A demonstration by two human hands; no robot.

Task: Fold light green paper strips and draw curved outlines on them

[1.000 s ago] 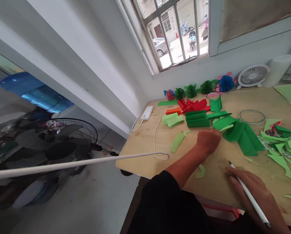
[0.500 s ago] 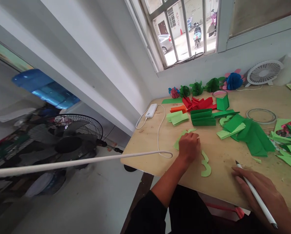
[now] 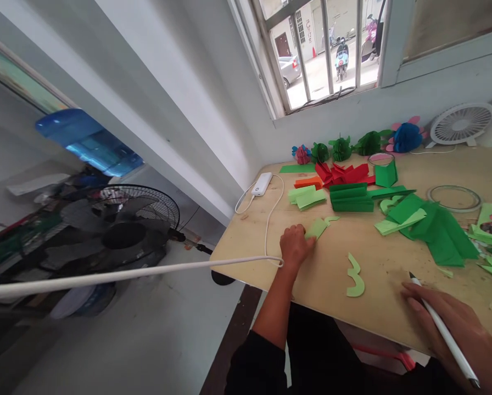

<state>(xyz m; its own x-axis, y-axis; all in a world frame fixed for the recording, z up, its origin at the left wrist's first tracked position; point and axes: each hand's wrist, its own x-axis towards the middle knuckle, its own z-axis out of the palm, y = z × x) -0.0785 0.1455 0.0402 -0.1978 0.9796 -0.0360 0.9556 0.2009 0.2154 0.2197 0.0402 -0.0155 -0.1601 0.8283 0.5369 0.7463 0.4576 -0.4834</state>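
Light green paper strip [image 3: 317,227]: laid flat on the desk [image 3: 250,247] near its left edge, with its lower end pinched under the curled fingers of the left hand [image 3: 295,246]. The hand is closed over that end, knuckles up, the forearm reaching in from the near edge. A white cable [image 3: 270,219] is looped just beside the hand and is run up to a white power bank [image 3: 262,184] near the far left corner.

The right hand [image 3: 456,329] is rested on the near edge of the desk, well apart from the strip, its fingers loosely closed around a white pen [image 3: 443,332] whose dark tip is pointed toward the desk's middle. Between the two hands a light green cut-out [image 3: 355,276] shaped like the figure 3 is laid flat.

Farther back, folded paper is gathered in stacks: light green [image 3: 307,196], orange [image 3: 308,181], red [image 3: 345,173] and dark green [image 3: 351,198]. To the right of these, larger dark green sheets [image 3: 439,233] are spread, partly overlapped by a light green piece [image 3: 400,222]. A clear ring [image 3: 453,198] is seen toward the right edge. Along the far edge, beneath the window [image 3: 328,49], a row of paper flowers [image 3: 340,148] is set, ended by a blue one [image 3: 406,137], with a small white fan [image 3: 462,124] beyond it. Beside the desk, on the floor, a black standing fan [image 3: 130,230] is placed.
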